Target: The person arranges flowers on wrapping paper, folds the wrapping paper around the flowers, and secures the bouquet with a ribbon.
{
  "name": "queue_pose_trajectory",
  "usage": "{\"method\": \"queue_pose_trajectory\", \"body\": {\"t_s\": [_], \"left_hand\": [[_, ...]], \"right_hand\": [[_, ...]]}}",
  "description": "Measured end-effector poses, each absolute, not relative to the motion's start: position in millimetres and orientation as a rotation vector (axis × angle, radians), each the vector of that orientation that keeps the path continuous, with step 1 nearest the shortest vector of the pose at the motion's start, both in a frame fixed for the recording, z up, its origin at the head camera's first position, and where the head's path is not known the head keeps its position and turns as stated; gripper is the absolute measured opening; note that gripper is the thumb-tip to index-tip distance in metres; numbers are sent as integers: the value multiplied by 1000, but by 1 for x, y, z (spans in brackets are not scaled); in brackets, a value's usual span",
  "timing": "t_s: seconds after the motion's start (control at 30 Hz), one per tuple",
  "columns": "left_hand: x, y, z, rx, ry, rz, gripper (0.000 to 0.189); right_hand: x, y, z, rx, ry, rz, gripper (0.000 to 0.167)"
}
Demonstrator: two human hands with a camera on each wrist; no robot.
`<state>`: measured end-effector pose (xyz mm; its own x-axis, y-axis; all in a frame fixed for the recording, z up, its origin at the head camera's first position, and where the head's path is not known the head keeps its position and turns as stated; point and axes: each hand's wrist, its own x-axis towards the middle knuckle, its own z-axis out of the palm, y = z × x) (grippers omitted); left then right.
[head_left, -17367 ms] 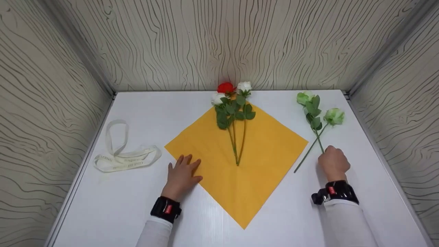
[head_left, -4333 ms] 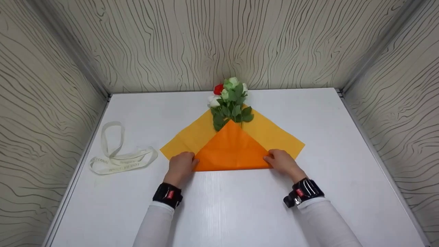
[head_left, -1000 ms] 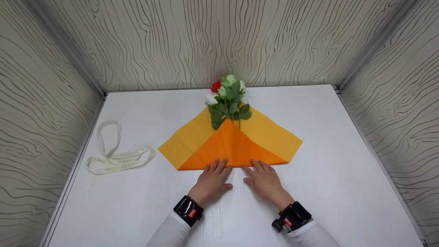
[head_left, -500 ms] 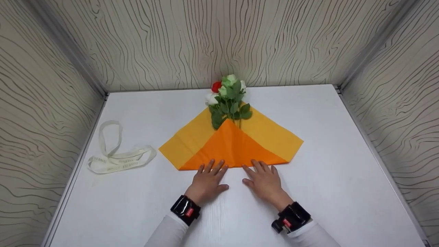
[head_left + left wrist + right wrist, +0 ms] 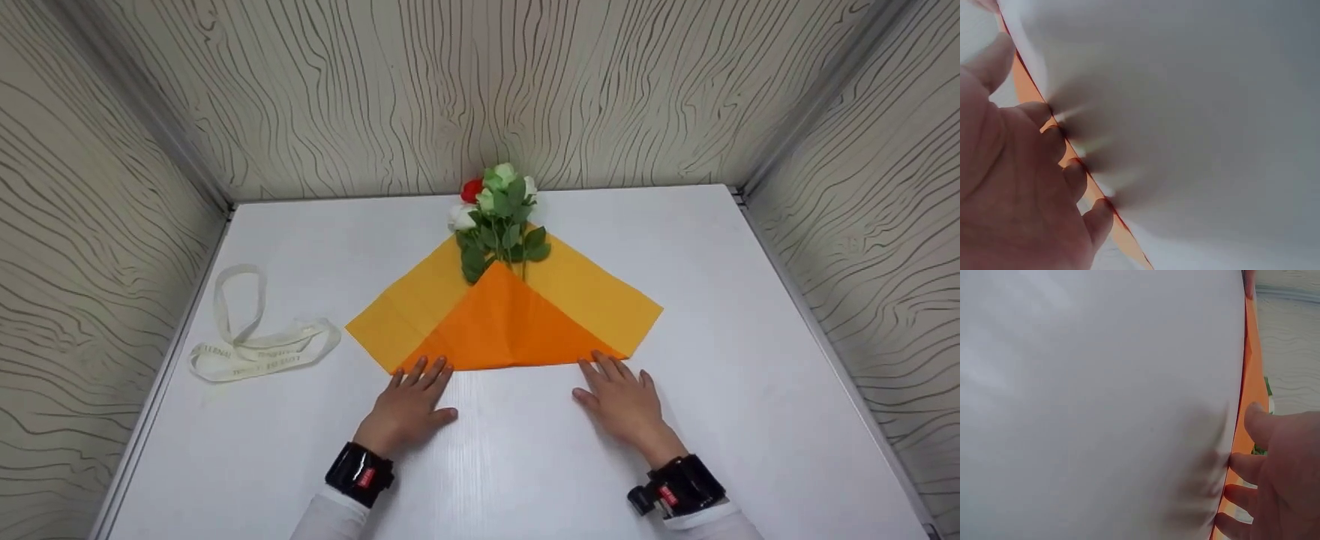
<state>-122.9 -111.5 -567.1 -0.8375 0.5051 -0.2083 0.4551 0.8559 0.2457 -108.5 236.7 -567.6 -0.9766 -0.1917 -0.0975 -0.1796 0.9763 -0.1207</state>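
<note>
A yellow sheet of wrapping paper (image 5: pixel 600 296) lies on the table with its lower corner folded up, showing an orange flap (image 5: pixel 517 322). A bunch of roses (image 5: pixel 499 202), red, white and pale green, lies on it, lower stems hidden under the flap. My left hand (image 5: pixel 405 409) lies with spread fingers on the left part of the fold. On the right part rests my right hand (image 5: pixel 622 401), fingers extended too. Both wrist views show fingertips (image 5: pixel 1100 216) pressing along the paper's folded edge (image 5: pixel 1241 399).
A cream ribbon (image 5: pixel 262 349) with printed letters lies loosely looped at the table's left. The white table (image 5: pixel 750 315) is bounded by wood-grain-patterned panels (image 5: pixel 360 97) at the back and both sides.
Since the first frame, the green roses joined the bunch and the paper's lower corner was folded up over the stems. In the last half second, my hands slid apart along the fold.
</note>
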Motion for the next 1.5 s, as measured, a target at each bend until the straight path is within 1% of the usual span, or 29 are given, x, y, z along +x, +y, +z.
{"method": "queue_pose_trajectory", "body": {"t_s": [0.13, 0.37, 0.5, 0.67, 0.8, 0.93, 1.03, 1.1, 1.23, 1.5], "left_hand": [[-123, -130, -570, 674, 2767, 302, 69], [-122, -157, -570, 455, 2795, 334, 61], [-123, -163, -567, 373, 2773, 370, 60], [-122, -158, -565, 312, 2772, 387, 62], [-122, -143, -565, 349, 2831, 376, 71], [-125, -118, -563, 475, 2861, 380, 79], [-125, -99, -563, 600, 2828, 409, 79], [-125, -89, -564, 673, 2802, 432, 76], [-125, -76, -567, 745, 2790, 432, 70], [-126, -80, -570, 692, 2792, 448, 63]], "right_hand": [[-105, 255, -567, -236, 3031, -194, 58], [-101, 274, -567, -173, 3047, -232, 57], [-102, 274, -565, -156, 3044, -242, 57], [-103, 271, -569, -161, 3050, -266, 60], [-107, 259, -572, -254, 3098, -314, 64], [-114, 232, -573, -465, 3096, -315, 65], [-117, 211, -572, -627, 3028, -297, 62], [-119, 199, -571, -680, 2988, -290, 59], [-123, 188, -569, -682, 2954, -227, 57], [-122, 194, -570, -536, 2956, -156, 57]]}}
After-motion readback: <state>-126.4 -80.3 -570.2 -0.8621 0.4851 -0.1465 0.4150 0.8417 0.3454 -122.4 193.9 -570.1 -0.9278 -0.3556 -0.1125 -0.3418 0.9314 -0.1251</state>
